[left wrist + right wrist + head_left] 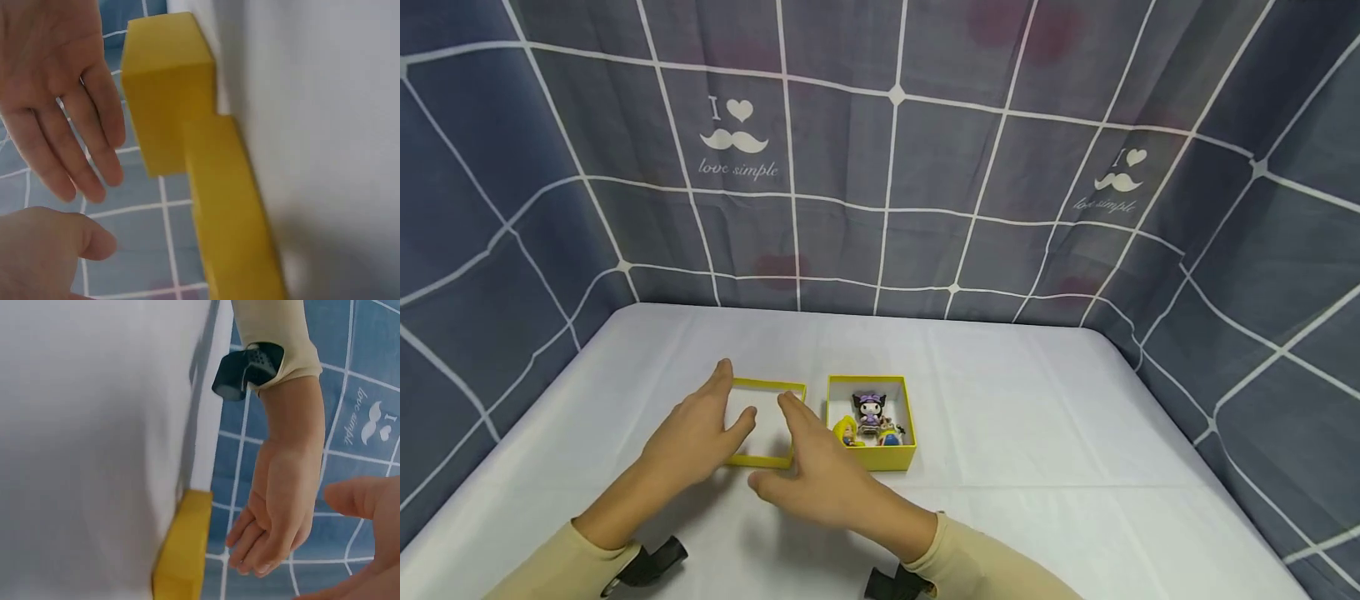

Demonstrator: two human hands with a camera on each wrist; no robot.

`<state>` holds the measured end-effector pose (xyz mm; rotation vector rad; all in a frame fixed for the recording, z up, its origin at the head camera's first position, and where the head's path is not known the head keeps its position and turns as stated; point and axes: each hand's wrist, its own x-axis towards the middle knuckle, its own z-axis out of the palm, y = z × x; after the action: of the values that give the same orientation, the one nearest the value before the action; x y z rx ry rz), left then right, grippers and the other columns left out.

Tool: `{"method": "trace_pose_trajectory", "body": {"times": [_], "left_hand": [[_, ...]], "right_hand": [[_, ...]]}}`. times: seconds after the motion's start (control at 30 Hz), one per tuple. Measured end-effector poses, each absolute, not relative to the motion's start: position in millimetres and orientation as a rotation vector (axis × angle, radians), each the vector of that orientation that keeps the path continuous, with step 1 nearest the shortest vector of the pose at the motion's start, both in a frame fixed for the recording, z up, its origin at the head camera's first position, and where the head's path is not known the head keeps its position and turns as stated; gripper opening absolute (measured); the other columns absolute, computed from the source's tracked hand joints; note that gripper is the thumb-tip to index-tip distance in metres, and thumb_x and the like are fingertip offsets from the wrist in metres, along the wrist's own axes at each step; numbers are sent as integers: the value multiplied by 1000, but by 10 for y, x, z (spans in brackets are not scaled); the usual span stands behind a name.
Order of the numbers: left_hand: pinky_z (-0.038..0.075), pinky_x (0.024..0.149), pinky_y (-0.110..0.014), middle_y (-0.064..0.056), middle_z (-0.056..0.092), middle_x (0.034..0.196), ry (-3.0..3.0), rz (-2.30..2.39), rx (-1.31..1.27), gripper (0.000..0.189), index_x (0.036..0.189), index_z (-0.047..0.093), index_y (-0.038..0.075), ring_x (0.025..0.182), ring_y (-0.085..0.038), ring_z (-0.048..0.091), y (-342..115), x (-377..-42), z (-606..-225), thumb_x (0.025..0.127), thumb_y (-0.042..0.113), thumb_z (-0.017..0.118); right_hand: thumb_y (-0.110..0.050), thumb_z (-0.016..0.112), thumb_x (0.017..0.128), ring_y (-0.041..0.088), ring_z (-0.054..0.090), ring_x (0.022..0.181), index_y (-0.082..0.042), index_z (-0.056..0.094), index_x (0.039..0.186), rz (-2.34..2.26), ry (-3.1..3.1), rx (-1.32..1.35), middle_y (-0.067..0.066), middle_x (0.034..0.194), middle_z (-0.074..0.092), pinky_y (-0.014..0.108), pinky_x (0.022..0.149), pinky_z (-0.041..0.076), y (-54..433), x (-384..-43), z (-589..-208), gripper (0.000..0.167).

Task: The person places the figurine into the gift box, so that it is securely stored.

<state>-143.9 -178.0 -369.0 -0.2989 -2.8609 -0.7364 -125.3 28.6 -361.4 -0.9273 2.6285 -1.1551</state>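
A shallow yellow-rimmed box lid [760,461], white inside, lies face up on the table. My left hand [696,437] hovers over its left side, and my right hand [823,471] over its right front corner; both have fingers extended and grip nothing. Right beside the lid stands a yellow box [883,459] holding a purple-and-black figurine [869,410], a yellow-haired figurine [846,430] and a small figurine with blue [891,435]. In the left wrist view the lid's yellow side [231,212] shows in front of the box [169,112].
A white cloth [1037,417] covers the table. Dark grey checked curtains [835,150] enclose its back and both sides. Black wrist cameras [651,562] sit at both beige cuffs.
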Motion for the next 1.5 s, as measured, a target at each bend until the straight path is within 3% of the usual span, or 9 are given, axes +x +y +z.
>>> {"method": "trace_pose_trajectory", "body": {"times": [0.13, 0.3, 0.57, 0.73, 0.9, 1.17, 1.33, 1.5], "left_hand": [[33, 104, -60, -35, 30, 148, -2763, -811, -334, 74, 145, 21, -20, 133, -46, 37, -1898, -1414, -3768, 95, 21, 57], [41, 98, -57, -32, 43, 141, -2640, -881, -339, 66, 144, 28, -16, 119, -42, 53, -1925, -1400, -3869, 94, 16, 55], [31, 103, -60, -35, 39, 141, -2691, -850, -213, 71, 145, 25, -18, 126, -53, 33, -2007, -1357, -3933, 94, 21, 56], [28, 104, -62, -36, 34, 143, -2753, -874, -193, 72, 144, 24, -19, 129, -53, 29, -2027, -1353, -3942, 94, 22, 57], [31, 105, -61, -35, 39, 139, -2774, -901, -225, 70, 142, 28, -20, 130, -48, 35, -2017, -1340, -3946, 94, 21, 58], [41, 96, -58, -35, 50, 122, -2779, -894, -195, 64, 134, 37, -24, 115, -44, 49, -2000, -1325, -3955, 93, 19, 58], [46, 85, -53, -29, 53, 110, -2794, -905, -155, 46, 122, 53, -15, 103, -39, 53, -1991, -1292, -3945, 94, 21, 58], [46, 76, -43, -22, 55, 100, -2801, -975, -87, 24, 97, 62, -1, 97, -32, 49, -1993, -1244, -3899, 94, 23, 57]], "right_hand": [[-49, 63, 87, 12, 15, 145, -10, 15, 157, -1199, 2560, -813, 2, 161, 15, 41, 115, 23, 164, -1244, -3673, 93], [-43, 64, 86, 16, 21, 144, -3, 19, 155, -1264, 2585, -694, 7, 159, 22, 41, 115, 25, 78, -1242, -3765, 91], [-27, 64, 83, 18, 29, 139, -1, 24, 152, -1434, 2616, -614, 6, 155, 27, 42, 112, 31, -21, -1230, -3892, 84], [-28, 64, 80, 19, 27, 139, -3, 25, 152, -1430, 2630, -539, 7, 154, 25, 44, 109, 34, -41, -1228, -3907, 86], [-32, 66, 78, 24, 16, 142, 2, 19, 153, -1340, 2624, -496, 15, 158, 15, 47, 109, 33, -72, -1226, -3918, 95], [-30, 69, 76, 33, 21, 138, 7, 24, 148, -1419, 2553, -401, 23, 152, 21, 51, 109, 30, -104, -1241, -3926, 93], [-30, 70, 75, 36, 21, 137, 8, 29, 146, -1501, 2462, -300, 22, 148, 26, 53, 108, 28, -117, -1256, -3911, 90], [-27, 72, 73, 33, 27, 132, 9, 35, 143, -1589, 2391, -243, 21, 145, 30, 51, 107, 28, -137, -1245, -3864, 87]]}}
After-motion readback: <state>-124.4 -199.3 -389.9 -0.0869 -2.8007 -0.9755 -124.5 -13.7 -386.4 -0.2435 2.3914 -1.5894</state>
